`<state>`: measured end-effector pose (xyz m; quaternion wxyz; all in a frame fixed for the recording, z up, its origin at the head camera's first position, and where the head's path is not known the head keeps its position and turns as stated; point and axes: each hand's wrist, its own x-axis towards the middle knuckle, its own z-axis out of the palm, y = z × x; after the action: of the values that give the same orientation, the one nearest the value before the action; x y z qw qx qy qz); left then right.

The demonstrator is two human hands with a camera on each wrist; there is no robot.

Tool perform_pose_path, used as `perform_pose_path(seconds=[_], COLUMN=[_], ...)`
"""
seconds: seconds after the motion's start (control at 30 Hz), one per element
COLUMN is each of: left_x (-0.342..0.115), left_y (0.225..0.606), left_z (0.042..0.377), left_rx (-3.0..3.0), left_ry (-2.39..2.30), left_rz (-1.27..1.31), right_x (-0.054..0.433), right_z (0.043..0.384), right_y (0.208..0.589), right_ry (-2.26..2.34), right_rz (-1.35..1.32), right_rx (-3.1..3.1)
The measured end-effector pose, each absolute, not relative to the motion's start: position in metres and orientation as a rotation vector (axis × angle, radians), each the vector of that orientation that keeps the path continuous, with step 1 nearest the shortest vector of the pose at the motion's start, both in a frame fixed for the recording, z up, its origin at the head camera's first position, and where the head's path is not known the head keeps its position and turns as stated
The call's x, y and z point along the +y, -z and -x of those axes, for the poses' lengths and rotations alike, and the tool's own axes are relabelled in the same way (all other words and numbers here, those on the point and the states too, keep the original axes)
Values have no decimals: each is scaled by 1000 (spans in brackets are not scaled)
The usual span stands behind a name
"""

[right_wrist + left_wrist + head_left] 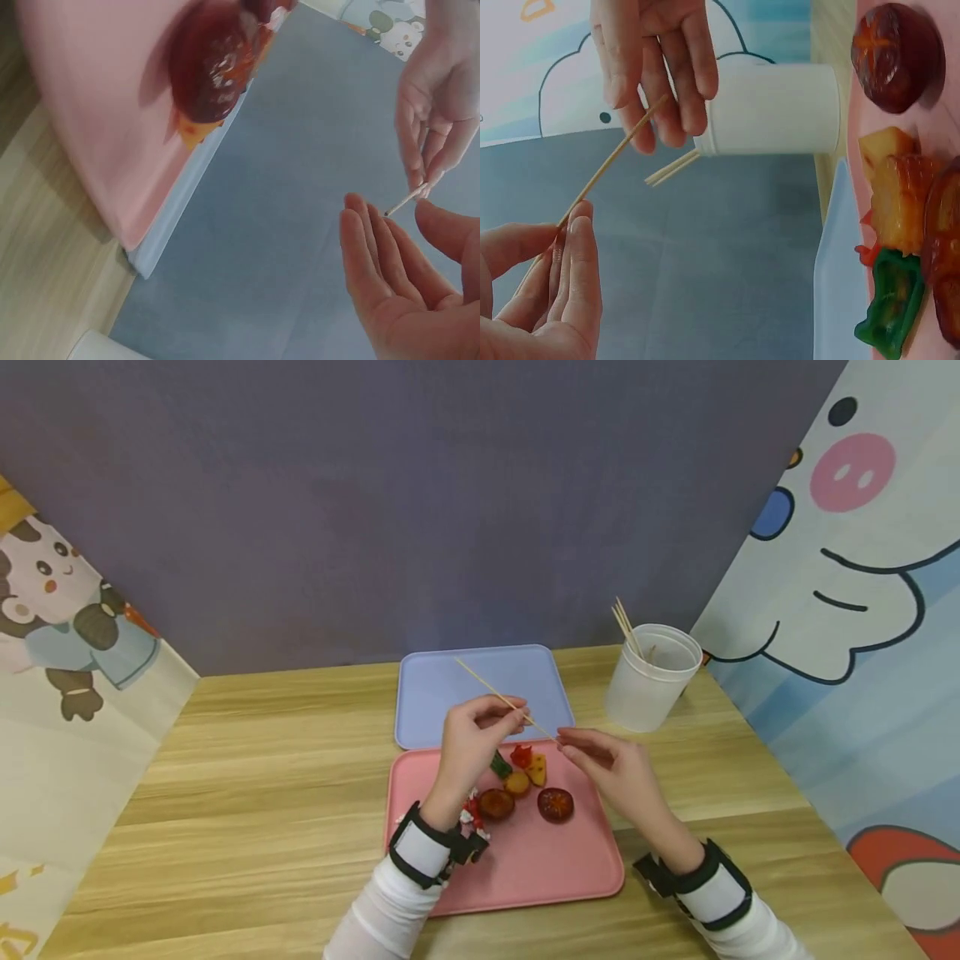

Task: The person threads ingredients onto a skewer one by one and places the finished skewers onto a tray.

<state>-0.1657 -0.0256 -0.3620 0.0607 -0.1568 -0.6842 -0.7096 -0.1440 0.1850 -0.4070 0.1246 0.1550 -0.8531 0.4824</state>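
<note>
My left hand [467, 747] pinches a thin wooden skewer [483, 680] between thumb and fingertips, above the far part of a pink tray [540, 868]. The skewer slants, one end pointing up over a blue tray [427, 693]. Its lower end reaches the fingers of my right hand [621, 772]. In the right wrist view those fingers are extended, with the thumb apart from the skewer [405, 201]. Below the hands lie a scored brown mushroom cap [556, 807], a brown round piece [496, 805], a yellow chunk [537, 769] and a green pepper piece [890, 307].
A white tub [641, 693] with several skewers [624, 622] leaning in it stands at the right of the blue tray. Red-and-white pieces [472, 814] are partly hidden by the left wrist. A grey panel [450, 527] rises behind the wooden table [285, 777].
</note>
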Motion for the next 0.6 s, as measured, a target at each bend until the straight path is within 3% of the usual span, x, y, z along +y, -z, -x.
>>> perform_pose_path(seconds=[0.17, 0.6], left_x=[-24, -18], left_y=[355, 385], left_z=[160, 174], left_rx=[-2083, -2105], left_ry=[2220, 2071], left_rz=[473, 540], right_x=[182, 189], right_z=[141, 143], right_y=[407, 405], right_ry=[-1410, -1511], right_rz=[-519, -510], right_rx=[-2437, -2386])
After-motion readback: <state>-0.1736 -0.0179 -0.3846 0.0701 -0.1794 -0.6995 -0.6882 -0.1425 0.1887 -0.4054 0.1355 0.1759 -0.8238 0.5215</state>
